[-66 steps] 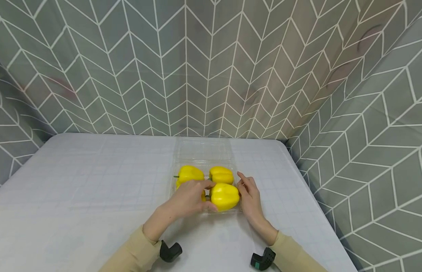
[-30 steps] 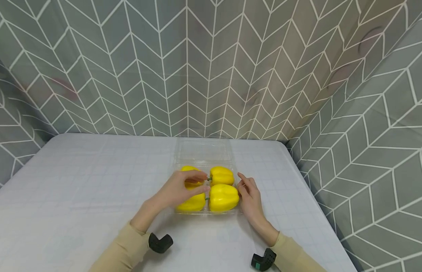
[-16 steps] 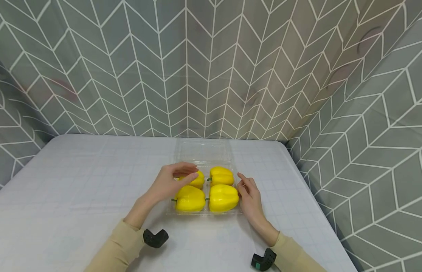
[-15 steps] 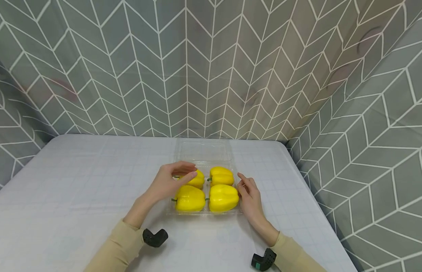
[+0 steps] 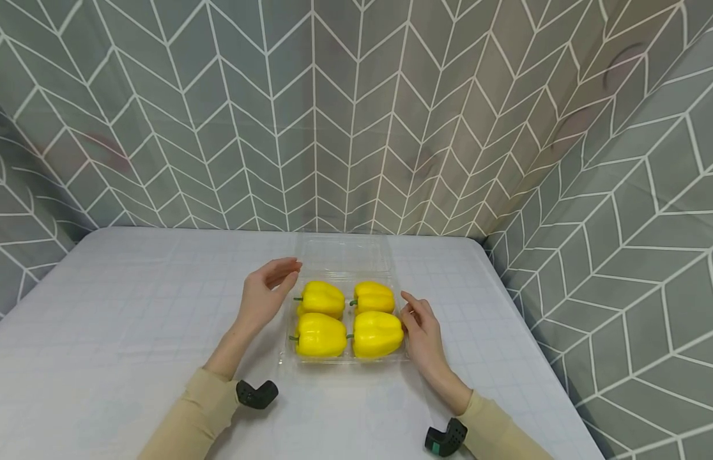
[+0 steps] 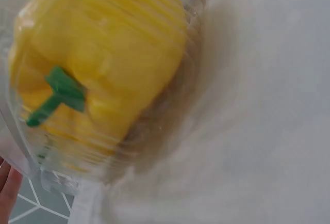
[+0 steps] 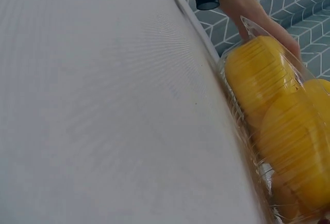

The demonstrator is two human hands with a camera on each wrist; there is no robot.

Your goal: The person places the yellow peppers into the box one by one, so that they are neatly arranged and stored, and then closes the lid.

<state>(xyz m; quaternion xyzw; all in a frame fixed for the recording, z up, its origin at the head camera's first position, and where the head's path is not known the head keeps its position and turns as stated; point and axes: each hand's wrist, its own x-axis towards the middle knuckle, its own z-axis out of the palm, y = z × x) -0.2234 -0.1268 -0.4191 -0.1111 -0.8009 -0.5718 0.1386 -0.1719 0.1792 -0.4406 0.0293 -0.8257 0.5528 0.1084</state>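
Note:
Several yellow bell peppers lie in two rows in a clear plastic clamshell box (image 5: 333, 361): front left (image 5: 321, 336), front right (image 5: 378, 335), back left (image 5: 323, 298), back right (image 5: 374, 298). Behind them its lid (image 5: 345, 254) is folded back flat. The left hand (image 5: 264, 294) is at the box's far left corner, fingers loosely bent and holding nothing. Beside the right wall rests the right hand (image 5: 421, 329), relaxed fingers right at the rim. In the left wrist view a pepper (image 6: 103, 53) with a green stem shows through ribbed plastic; fingertips (image 6: 9, 193) peek in lower left.
The box stands on a table with a white cloth (image 5: 161, 306). A grey curtain with white zigzag lines (image 5: 333, 115) hangs behind the table and along both sides. Each wrist carries a black camera, such as the left one (image 5: 257, 395).
The left hand has let go near the front right pepper, passed over the left peppers and moved back and left to the box's far corner. The right hand has stayed in place.

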